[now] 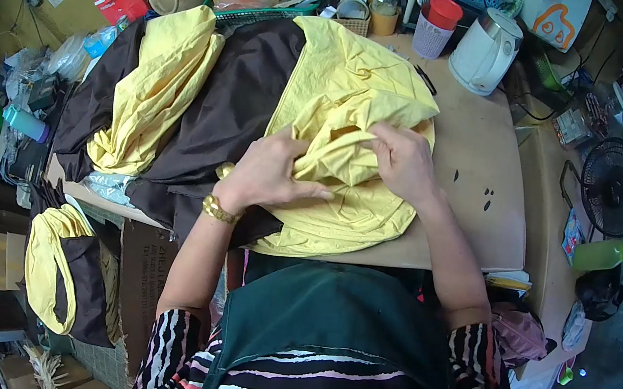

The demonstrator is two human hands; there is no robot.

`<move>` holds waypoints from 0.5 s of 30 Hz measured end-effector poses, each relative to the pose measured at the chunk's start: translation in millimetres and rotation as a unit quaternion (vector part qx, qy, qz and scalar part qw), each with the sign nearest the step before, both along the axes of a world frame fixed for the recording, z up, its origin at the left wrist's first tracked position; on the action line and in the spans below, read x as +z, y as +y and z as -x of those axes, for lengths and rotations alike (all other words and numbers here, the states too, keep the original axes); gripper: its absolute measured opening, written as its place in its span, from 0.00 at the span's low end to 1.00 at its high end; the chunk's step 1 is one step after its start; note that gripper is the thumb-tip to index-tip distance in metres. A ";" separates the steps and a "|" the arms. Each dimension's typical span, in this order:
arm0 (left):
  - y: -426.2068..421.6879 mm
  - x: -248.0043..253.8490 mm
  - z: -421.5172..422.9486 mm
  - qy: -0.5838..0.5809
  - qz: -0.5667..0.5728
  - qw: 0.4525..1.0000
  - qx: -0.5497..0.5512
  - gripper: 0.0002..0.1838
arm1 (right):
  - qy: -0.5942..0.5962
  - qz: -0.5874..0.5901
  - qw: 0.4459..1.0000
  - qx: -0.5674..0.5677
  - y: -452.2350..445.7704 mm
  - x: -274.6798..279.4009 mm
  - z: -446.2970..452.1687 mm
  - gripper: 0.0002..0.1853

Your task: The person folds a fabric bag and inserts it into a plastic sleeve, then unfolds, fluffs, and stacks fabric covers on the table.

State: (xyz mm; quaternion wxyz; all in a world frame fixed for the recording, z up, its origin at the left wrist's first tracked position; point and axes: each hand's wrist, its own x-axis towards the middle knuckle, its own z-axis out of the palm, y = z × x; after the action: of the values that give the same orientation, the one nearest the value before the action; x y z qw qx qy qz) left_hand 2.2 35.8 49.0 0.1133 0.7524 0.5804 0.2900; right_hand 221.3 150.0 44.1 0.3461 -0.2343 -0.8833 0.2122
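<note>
A yellow garment [373,212], its cloth bunched and folded, lies on the table in front of me. My right hand [404,164] pinches a raised fold of it between thumb and fingers, next to a dark gap in the cloth. On the garment's left part, my left hand [263,167] grips the same fold; its fingers are partly hidden in the cloth and its thumb points right. Dark brown fabric [238,95] spreads beside the yellow cloth, partly under my left forearm. Farther left, another yellow piece [158,91] lies crumpled on the dark fabric.
A white kettle [484,55] and a lilac cup [431,39] stand at the table's back edge. A black pen [425,79] lies near the garment. Yellow and brown fabric [55,265] hangs at lower left. At right are a black fan [613,187] and a green bottle [601,254].
</note>
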 end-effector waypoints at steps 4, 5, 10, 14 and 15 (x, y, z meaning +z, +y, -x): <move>13.0 -29.2 14.9 -0.010 0.033 0.993 0.110 0.14 | 0.059 -0.042 0.997 -0.039 -11.1 19.7 3.7 0.08; 13.5 -34.4 20.4 -0.011 0.034 0.993 0.113 0.14 | 0.091 -0.125 0.987 -0.054 -15.5 22.1 -1.5 0.10; 12.9 -41.8 39.9 -0.406 0.123 0.894 0.145 0.16 | -0.163 0.060 0.967 0.187 -28.1 -12.2 -50.7 0.12; 12.5 -45.8 36.4 -0.430 0.113 0.887 0.123 0.17 | -0.145 0.106 0.977 0.114 -22.9 -40.2 -53.9 0.09; 11.7 -44.0 33.6 -0.414 0.083 0.900 0.105 0.17 | -0.162 0.172 0.970 0.057 -20.7 -34.9 -49.1 0.07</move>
State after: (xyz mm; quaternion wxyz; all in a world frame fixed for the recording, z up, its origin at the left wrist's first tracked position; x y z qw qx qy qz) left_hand -31.4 47.6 5.0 0.3744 0.4873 0.5787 0.5362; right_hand 270.4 129.3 9.2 0.1403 -0.2713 -0.8895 0.3398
